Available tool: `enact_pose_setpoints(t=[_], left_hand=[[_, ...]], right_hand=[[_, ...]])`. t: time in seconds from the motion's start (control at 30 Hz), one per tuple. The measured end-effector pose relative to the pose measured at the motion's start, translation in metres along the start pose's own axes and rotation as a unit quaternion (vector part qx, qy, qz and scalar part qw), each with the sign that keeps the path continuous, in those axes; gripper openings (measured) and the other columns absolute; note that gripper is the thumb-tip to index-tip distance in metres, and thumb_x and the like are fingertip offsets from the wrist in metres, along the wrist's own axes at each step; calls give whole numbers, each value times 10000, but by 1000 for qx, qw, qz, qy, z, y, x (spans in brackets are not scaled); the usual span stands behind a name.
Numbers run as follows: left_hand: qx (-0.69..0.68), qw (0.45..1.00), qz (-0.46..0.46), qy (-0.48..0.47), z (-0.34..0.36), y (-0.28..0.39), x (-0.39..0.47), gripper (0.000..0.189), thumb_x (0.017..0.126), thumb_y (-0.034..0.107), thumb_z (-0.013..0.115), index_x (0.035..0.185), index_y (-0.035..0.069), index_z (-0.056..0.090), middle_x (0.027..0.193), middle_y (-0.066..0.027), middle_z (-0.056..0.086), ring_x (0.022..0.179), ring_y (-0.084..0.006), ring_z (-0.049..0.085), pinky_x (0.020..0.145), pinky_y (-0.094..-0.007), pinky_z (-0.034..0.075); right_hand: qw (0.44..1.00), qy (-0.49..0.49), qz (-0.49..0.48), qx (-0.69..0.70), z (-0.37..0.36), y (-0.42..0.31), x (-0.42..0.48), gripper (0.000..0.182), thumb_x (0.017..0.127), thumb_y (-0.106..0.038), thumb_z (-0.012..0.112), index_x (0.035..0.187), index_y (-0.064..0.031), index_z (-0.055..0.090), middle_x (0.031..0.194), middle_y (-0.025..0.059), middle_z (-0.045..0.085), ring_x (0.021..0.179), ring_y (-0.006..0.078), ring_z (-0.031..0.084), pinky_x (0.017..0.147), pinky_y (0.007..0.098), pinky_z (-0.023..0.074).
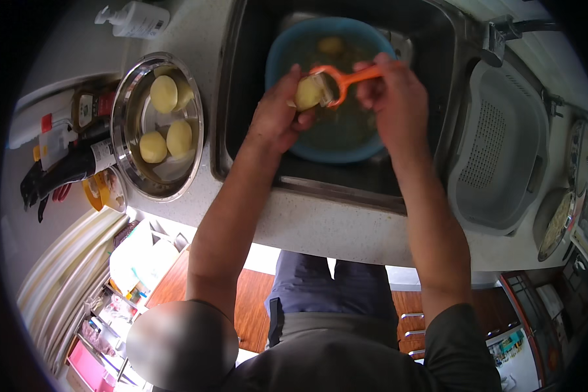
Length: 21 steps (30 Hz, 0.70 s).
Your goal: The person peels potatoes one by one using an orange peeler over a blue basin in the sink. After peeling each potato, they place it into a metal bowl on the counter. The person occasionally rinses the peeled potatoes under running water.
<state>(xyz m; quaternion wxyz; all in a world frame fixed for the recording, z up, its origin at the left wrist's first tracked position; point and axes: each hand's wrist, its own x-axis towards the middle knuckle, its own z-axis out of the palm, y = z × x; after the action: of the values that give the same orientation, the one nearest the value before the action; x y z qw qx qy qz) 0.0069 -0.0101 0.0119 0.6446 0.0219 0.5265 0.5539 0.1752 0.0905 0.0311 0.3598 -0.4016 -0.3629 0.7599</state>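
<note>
In my left hand (277, 112) is a potato (307, 94) with pale yellow flesh showing. My right hand (397, 93) grips an orange peeler (360, 76) by its handle, and the peeler's head lies against the potato's right side. Strips of peel seem to hang at the blade, though blur hides the detail. Both hands are above a blue basin (338, 158) of cloudy water in the sink. Another potato (330, 45) shows in the water near the basin's far side. Left of the sink, several peeled potatoes (164, 94) lie in a shiny steel bowl (115, 147).
The dark sink (245, 147) is set into a pale speckled counter (343, 223). To its right sits a grey perforated basket (500, 147) below a faucet (494, 49). A white pump bottle (139, 20) lies at the far left. Black-handled items (63, 169) crowd the steel bowl's left side.
</note>
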Motion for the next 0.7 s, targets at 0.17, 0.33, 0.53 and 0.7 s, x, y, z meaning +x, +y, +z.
enact_pose_setpoints(t=[0.17, 0.33, 0.53, 0.7], left_hand=[[2, 1000, -20, 0, 2, 3, -2, 449, 1060, 472, 438, 1034, 62, 618, 743, -37, 602, 489, -86, 459, 414, -205, 290], [-30, 999, -19, -35, -4, -2, 2, 419, 1046, 467, 481, 999, 72, 614, 725, -36, 605, 473, -89, 455, 405, -203, 306], [-26, 999, -35, 10, 1, 1, 1, 398, 1037, 443, 504, 945, 65, 589, 688, -42, 585, 450, -95, 447, 395, -208, 293], [2, 1000, -7, 9, 1, 1, 0, 396, 1032, 450, 519, 986, 68, 611, 719, -48, 616, 473, -90, 466, 411, -203, 316]], right_hand=[[1000, 10, 0, 19, -11, -9, -3, 262, 1026, -256, 572, 1037, 0, 623, 918, 117, 709, 642, 112, 613, 584, 247, 468], [1000, -21, -3, -5, -4, -1, -3, 246, 1025, -252, 575, 1095, -18, 605, 947, 115, 718, 663, 118, 641, 567, 245, 471], [999, -45, -7, -8, 10, -14, -14, 285, 1024, -291, 581, 1087, -16, 620, 927, 102, 719, 650, 106, 638, 546, 233, 465], [999, -29, -16, -32, -4, -8, 3, 259, 1025, -282, 578, 1049, -26, 613, 932, 100, 718, 648, 105, 635, 564, 232, 477]])
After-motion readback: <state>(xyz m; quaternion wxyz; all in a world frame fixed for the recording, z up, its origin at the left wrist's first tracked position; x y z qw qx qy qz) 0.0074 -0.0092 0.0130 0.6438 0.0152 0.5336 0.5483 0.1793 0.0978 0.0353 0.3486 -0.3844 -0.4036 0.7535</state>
